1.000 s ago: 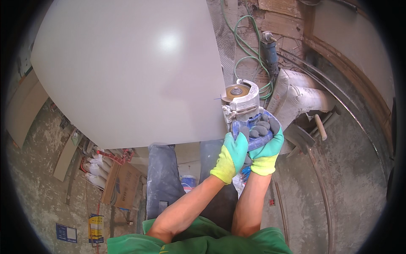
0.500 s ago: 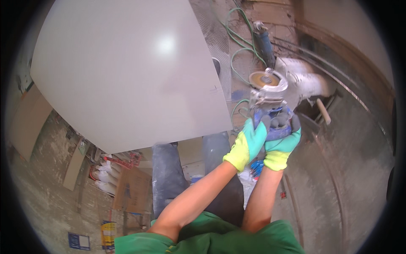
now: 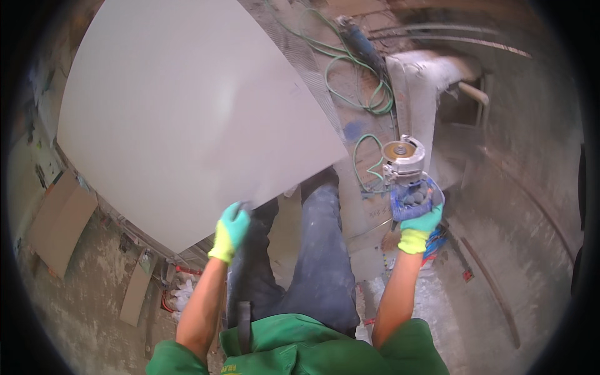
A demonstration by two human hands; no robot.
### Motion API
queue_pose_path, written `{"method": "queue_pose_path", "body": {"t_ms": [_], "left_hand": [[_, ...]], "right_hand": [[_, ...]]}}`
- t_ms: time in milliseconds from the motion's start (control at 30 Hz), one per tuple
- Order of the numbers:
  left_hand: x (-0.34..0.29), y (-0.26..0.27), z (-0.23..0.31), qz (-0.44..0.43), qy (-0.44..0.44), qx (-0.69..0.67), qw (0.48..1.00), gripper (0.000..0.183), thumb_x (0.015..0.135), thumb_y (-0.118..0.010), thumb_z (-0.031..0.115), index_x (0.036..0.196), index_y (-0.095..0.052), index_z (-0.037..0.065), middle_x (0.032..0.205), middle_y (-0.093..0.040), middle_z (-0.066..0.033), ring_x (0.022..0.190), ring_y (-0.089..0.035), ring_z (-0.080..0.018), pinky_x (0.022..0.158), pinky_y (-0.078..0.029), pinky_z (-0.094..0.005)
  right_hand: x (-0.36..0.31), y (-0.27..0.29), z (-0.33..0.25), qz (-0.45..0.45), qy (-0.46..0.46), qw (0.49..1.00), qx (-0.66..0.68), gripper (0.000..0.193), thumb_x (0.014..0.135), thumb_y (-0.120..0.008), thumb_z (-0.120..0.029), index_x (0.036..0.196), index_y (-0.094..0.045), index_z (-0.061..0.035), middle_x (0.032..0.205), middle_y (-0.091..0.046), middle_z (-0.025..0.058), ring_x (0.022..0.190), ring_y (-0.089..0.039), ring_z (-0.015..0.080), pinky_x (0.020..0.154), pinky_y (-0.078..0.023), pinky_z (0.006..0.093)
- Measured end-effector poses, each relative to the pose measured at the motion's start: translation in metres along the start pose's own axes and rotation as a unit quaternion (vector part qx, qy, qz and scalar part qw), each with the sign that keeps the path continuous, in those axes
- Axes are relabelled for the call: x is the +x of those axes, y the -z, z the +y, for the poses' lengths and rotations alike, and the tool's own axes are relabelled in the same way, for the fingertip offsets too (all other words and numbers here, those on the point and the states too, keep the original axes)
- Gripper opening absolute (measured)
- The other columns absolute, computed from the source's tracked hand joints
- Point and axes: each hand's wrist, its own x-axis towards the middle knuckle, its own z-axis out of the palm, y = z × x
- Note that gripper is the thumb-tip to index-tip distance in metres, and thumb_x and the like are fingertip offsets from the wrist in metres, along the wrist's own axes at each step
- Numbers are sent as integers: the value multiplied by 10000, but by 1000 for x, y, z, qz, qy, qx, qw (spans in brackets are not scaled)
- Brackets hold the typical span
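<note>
My right hand point(image 3: 425, 220), in a green and yellow glove with dark fingertips, grips the blue body of a handheld circular saw point(image 3: 409, 194). Its round, tan-coloured blade point(image 3: 399, 150) and metal guard point away from me. My left hand point(image 3: 232, 230), gloved alike, is off the saw, with its slightly blurred fingers apart. It hovers by the near edge of a large pale tile point(image 3: 187, 125); whether it touches that edge I cannot tell. The tile fills the left and middle of the view, its right corner close above my foot.
A green cord point(image 3: 375, 103) lies looped on the floor right of the tile, near a blue power tool point(image 3: 362, 47). Behind the saw stands a whitish wrapped object point(image 3: 415, 94). Cut tile strips point(image 3: 139, 287) lie at lower left. A long dark bar point(image 3: 494, 294) lies at right.
My left hand has let go of the saw and moved left to the tile's near edge. My right hand still holds the saw, now lower in view. The view has shifted.
</note>
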Motion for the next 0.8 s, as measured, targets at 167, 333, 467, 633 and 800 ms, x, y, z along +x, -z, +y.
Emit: {"method": "queue_pose_path", "body": {"t_ms": [167,333,467,633,800], "left_hand": [[-37,40,-95,44,143,-117,982,350,926,-522,296,977,-615,-38,813,-613,-49,725,-557,-101,682,-476,-288],[-63,33,-161,51,166,3,985,322,918,-539,293,989,-634,-7,725,-616,-44,635,-575,-129,584,-453,-276],[-85,12,-190,84,206,0,975,332,917,-539,273,1001,-642,-30,740,-632,-62,651,-585,-130,609,-470,-288],[-106,-11,-214,83,234,-25,968,315,911,-541,263,981,-642,-27,739,-631,-57,645,-580,-136,612,-474,-278],[-126,-13,-266,143,225,10,964,311,880,-561,251,992,-636,-29,764,-637,-108,701,-603,-185,666,-486,-331]], "right_hand": [[30,92,40,-63,7,996,-57,237,818,-508,-332,679,-497,-141,638,-524,12,589,-531,183,653,-504,360],[110,141,117,24,-127,991,18,346,838,-504,-435,956,-583,-119,956,-617,56,880,-584,262,766,-495,458],[153,154,164,4,-123,992,-29,357,860,-467,-386,999,-577,-76,994,-627,76,915,-584,280,796,-483,486],[182,175,179,-115,-90,945,-292,331,745,-705,-270,963,-603,-42,887,-669,39,745,-615,189,730,-507,343],[209,222,166,-198,105,491,-842,384,674,-769,-185,1006,-648,-35,881,-683,57,814,-645,174,729,-513,325]]}}
